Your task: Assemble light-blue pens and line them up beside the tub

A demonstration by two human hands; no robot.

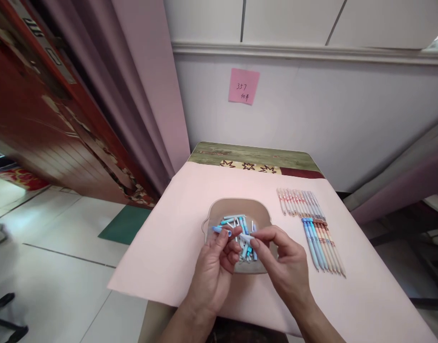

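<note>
My left hand [219,257] is closed on a blue pen barrel [222,231], a short tube whose round open end faces right. Close beside it, my right hand [285,255] pinches a small pale, tapered pen part [246,238] between thumb and fingertips. Both hands are held over the near side of a beige plastic basin [263,215]. Inside the basin lie several loose pen parts [244,224], blue, turquoise and white tubes with small bits below them. My fingers cover part of the basin's contents.
Right of the basin, two rows of pens lie side by side: a far row of pale pens [299,203] and a nearer row of blue and brown-topped pens [322,245]. Pink paper [161,238] covers the table. A wall with a pink note [243,86] stands behind.
</note>
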